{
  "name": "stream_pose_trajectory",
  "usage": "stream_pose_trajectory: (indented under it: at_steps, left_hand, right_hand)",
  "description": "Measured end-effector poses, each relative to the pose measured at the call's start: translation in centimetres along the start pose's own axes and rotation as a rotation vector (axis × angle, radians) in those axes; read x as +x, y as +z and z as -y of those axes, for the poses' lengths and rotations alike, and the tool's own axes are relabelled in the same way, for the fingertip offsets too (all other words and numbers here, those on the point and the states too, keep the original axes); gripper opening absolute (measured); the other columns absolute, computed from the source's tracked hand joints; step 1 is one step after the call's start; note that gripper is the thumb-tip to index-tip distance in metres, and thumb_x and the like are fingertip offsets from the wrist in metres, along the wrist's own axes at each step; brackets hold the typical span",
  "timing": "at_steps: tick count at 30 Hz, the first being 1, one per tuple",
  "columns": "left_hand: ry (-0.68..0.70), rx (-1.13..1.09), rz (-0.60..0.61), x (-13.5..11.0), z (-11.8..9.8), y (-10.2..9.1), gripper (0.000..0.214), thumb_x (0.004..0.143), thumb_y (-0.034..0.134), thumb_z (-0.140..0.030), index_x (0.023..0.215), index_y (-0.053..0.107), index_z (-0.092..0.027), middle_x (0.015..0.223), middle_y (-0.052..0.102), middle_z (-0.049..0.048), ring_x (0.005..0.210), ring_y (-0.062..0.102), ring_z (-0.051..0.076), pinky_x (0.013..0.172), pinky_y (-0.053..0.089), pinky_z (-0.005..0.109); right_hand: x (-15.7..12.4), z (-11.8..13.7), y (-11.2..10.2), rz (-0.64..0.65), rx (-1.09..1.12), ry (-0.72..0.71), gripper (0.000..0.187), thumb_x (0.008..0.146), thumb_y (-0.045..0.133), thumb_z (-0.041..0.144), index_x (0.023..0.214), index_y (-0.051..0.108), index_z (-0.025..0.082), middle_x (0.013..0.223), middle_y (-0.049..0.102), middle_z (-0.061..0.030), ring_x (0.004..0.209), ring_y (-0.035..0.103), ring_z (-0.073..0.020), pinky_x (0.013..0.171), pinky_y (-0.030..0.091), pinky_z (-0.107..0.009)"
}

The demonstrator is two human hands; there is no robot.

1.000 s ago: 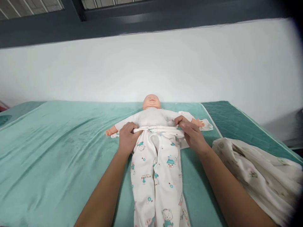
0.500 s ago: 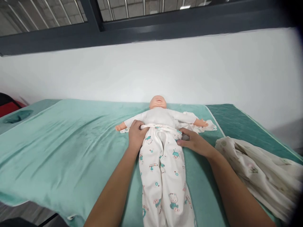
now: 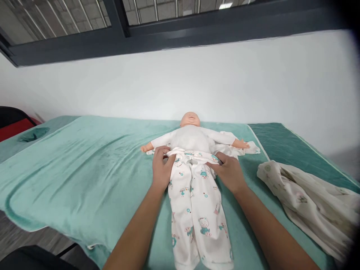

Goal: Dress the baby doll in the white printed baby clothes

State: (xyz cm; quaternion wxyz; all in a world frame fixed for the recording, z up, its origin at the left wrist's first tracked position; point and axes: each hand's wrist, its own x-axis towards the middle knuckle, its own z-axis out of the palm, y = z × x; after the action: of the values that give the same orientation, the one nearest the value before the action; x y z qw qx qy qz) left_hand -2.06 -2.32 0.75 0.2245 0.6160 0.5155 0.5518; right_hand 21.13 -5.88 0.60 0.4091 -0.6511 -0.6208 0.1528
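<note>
A baby doll [image 3: 190,132] in a white top lies on its back on a green blanket [image 3: 78,172], head towards the wall, arms spread. White printed trousers [image 3: 197,210] cover its legs and reach its waist. My left hand [image 3: 161,168] pinches the waistband at the doll's right hip. My right hand [image 3: 229,170] grips the waistband at the other hip, fingers curled over the cloth. A white printed garment [image 3: 242,149] lies spread under the doll's upper body.
A crumpled cream printed cloth [image 3: 306,206] lies on the mattress at my right. The white wall [image 3: 180,82] rises just behind the doll's head, with a dark window frame above. The bed's left edge [image 3: 25,225] drops to the floor; a red and black object [image 3: 12,123] stands far left.
Both hands have slid slightly down along the doll's waist and regripped the waistband, which now bunches up. The view has shifted a little to the left.
</note>
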Motion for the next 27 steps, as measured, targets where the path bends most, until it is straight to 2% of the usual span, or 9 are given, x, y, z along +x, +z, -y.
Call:
stream_pose_trajectory:
  at_steps: [3, 7, 11, 13, 16, 20, 23, 25, 27]
  left_hand:
    - [0.048, 0.053, 0.002, -1.8, -0.6, -0.8, 0.011, 0.083, 0.060, -0.024, 0.074, 0.054, -0.021, 0.103, 0.062, 0.0032, 0.101, 0.058, 0.019, 0.091, 0.047, 0.032]
    - [0.031, 0.102, 0.035, -4.4, -0.8, -1.9, 0.013, 0.084, 0.060, -0.024, 0.073, 0.055, -0.022, 0.105, 0.061, 0.0031, 0.099, 0.058, 0.019, 0.091, 0.045, 0.033]
    - [-0.110, 0.082, 0.126, -5.2, -0.7, -2.1, 0.013, 0.087, 0.057, -0.032, 0.080, 0.056, -0.022, 0.110, 0.063, 0.0020, 0.086, 0.058, 0.017, 0.077, 0.045, 0.030]
    - [-0.149, 0.047, 0.149, -4.9, -0.7, -1.8, 0.011, 0.087, 0.057, -0.033, 0.085, 0.056, -0.022, 0.105, 0.063, 0.0005, 0.079, 0.055, 0.015, 0.072, 0.044, 0.028]
    - [-0.126, 0.009, 0.162, -3.8, -0.8, -1.1, 0.010, 0.088, 0.056, -0.032, 0.092, 0.056, -0.023, 0.098, 0.062, -0.0004, 0.078, 0.053, 0.014, 0.070, 0.043, 0.027]
    - [-0.070, 0.012, 0.136, -1.5, -0.4, 0.5, 0.012, 0.089, 0.054, -0.032, 0.096, 0.055, -0.022, 0.093, 0.059, -0.0005, 0.078, 0.051, 0.013, 0.071, 0.043, 0.027]
    - [-0.087, -0.007, 0.111, 0.2, 0.1, 1.6, 0.020, 0.088, 0.055, -0.033, 0.106, 0.055, -0.023, 0.096, 0.060, 0.0001, 0.079, 0.053, 0.013, 0.075, 0.044, 0.028]
    - [-0.078, -0.063, 0.124, 0.8, 0.2, 2.2, 0.027, 0.088, 0.056, -0.035, 0.112, 0.054, -0.024, 0.106, 0.060, 0.0018, 0.083, 0.055, 0.014, 0.079, 0.046, 0.029]
    - [-0.076, -0.086, 0.147, 0.9, 0.1, 2.3, 0.027, 0.089, 0.057, -0.037, 0.113, 0.056, -0.024, 0.112, 0.060, 0.0026, 0.087, 0.056, 0.014, 0.080, 0.047, 0.028]
  right_hand:
    - [-0.3, 0.2, 0.2, -0.037, 0.045, 0.025, 0.034, 0.075, 0.066, 0.039, 0.060, 0.040, 0.023, 0.054, 0.044, 0.0048, 0.059, 0.037, -0.0149, 0.058, 0.027, -0.028]
    - [-0.3, 0.4, 0.5, -0.043, 0.151, 0.115, 0.016, 0.071, 0.066, 0.031, 0.078, 0.054, 0.024, 0.064, 0.055, 0.0049, 0.061, 0.045, -0.0160, 0.060, 0.031, -0.028]
    - [-0.2, 0.2, 0.6, 0.101, 0.259, 0.097, 0.008, 0.073, 0.059, 0.028, 0.072, 0.054, 0.022, 0.067, 0.054, 0.0036, 0.068, 0.048, -0.0167, 0.062, 0.032, -0.027]
    - [-0.1, 0.1, 0.5, 0.185, 0.356, 0.072, 0.013, 0.075, 0.057, 0.029, 0.066, 0.051, 0.021, 0.066, 0.051, 0.0032, 0.069, 0.046, -0.0161, 0.062, 0.033, -0.027]
    - [0.2, -0.3, 0.3, 0.183, 0.458, 0.057, 0.014, 0.076, 0.059, 0.031, 0.069, 0.051, 0.021, 0.069, 0.049, 0.0034, 0.071, 0.045, -0.0155, 0.063, 0.034, -0.027]
    - [0.5, -0.8, 0.4, 0.173, 0.515, 0.034, 0.024, 0.080, 0.065, 0.043, 0.084, 0.053, 0.022, 0.077, 0.051, 0.0036, 0.073, 0.045, -0.0148, 0.065, 0.037, -0.026]
    - [0.9, -1.2, 0.5, 0.209, 0.491, 0.039, 0.045, 0.073, 0.075, 0.053, 0.100, 0.055, 0.023, 0.090, 0.056, 0.0019, 0.079, 0.049, -0.0157, 0.068, 0.040, -0.027]
    - [1.3, -1.3, 0.4, 0.218, 0.404, 0.072, 0.049, 0.069, 0.078, 0.056, 0.095, 0.055, 0.023, 0.085, 0.054, 0.0032, 0.076, 0.047, -0.0149, 0.066, 0.038, -0.026]
    - [1.5, -1.4, 0.2, 0.224, 0.308, 0.094, 0.047, 0.068, 0.077, 0.060, 0.080, 0.052, 0.022, 0.074, 0.046, 0.0053, 0.069, 0.041, -0.0131, 0.060, 0.032, -0.026]
